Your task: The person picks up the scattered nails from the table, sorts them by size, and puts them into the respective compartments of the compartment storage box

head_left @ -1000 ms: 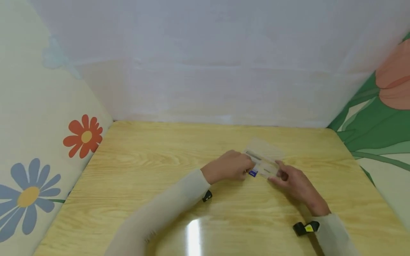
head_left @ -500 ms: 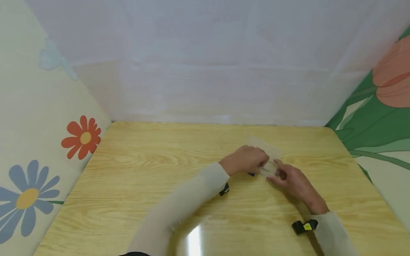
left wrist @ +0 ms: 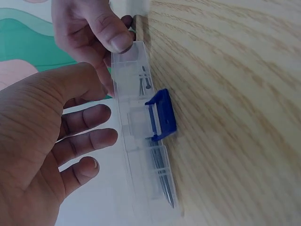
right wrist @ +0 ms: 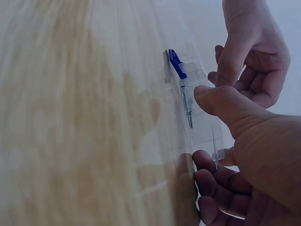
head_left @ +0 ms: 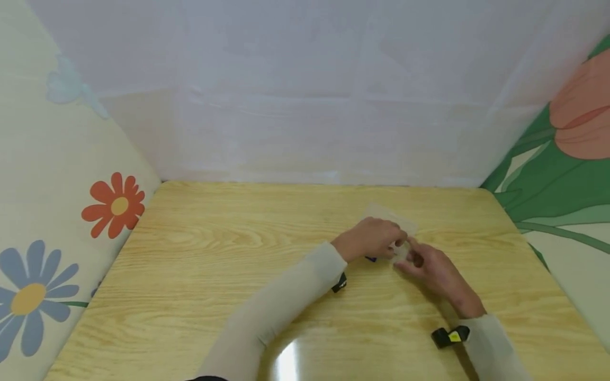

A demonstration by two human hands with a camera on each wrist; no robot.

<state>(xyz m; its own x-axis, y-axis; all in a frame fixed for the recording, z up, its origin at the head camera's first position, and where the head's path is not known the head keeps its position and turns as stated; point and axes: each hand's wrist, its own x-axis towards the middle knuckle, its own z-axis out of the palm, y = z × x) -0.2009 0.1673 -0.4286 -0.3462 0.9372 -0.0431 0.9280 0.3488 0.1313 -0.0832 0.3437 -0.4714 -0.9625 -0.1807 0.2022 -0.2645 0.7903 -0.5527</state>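
Observation:
A clear plastic box (left wrist: 127,77) with compartments lies on the table, a blue latch (left wrist: 164,115) along its front side. Thin nails (left wrist: 142,81) show through one end compartment; longer dark metal pieces (left wrist: 162,174) lie at the other end. My right hand (head_left: 438,270) grips the box's right end, its thumb on top and its fingers along the side. Above the box, my left hand (head_left: 374,237) has bent fingers, with the thumb and index near the right-hand compartment. Its fingertips are partly hidden, so whether they pinch anything cannot be seen.
The box's transparent lid (head_left: 388,212) lies folded back on the far side. Around it is a wood-grain table (head_left: 238,227), backed by a white sheet (head_left: 267,116). Flower-printed panels flank the table, and a light glare (head_left: 287,360) shows near the front.
My left hand has moved right, from the left part of the box to its right-hand compartment, close to the right hand. The right hand has kept its grip on the box end.

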